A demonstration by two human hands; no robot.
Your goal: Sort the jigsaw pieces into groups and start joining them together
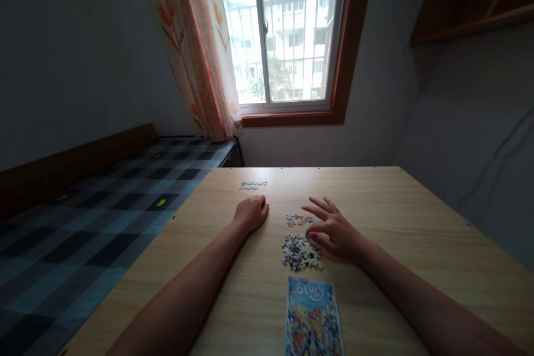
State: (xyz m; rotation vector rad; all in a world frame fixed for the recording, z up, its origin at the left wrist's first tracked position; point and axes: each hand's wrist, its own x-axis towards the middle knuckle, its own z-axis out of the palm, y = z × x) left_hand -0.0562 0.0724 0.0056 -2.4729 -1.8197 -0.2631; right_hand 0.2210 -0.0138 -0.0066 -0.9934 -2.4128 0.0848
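Observation:
My left hand (251, 213) rests on the wooden table (400, 217) with its fingers curled under, and nothing shows in it. My right hand (334, 229) hovers with fingers spread over small loose jigsaw pieces (297, 219), its thumb beside a bigger heap of pieces (300, 252). A short joined strip of pieces (252, 185) lies farther back, beyond my left hand. A colourful picture sheet (314, 317) printed "BLUEY" lies close to me at the table's front.
A bed with a blue and black checked cover (83, 228) stands left of the table. Behind it are a barred window (292, 33) and a patterned curtain (196, 50). A wooden shelf (471, 5) hangs at the upper right.

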